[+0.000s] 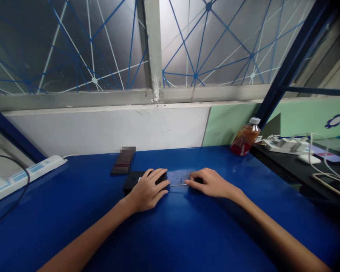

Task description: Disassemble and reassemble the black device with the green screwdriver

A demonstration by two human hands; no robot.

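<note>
A flat black box lies on the blue table. My left hand is laid over its right part, fingers bent around it and hiding much of its top. From the right, my right hand grips a screwdriver with a dark handle mostly covered by the fingers. Its thin metal shaft points left, the tip close to the box's right end by my left fingertips; I cannot tell whether it touches. Several tiny dark pieces that look like screws lie on the table between my hands.
Behind the box lies a dark, partly blurred phone-like slab. A drink bottle stands at the back right. White power strips lie at the left and on the black table at the right, with cables around. A wall and windows close off the back.
</note>
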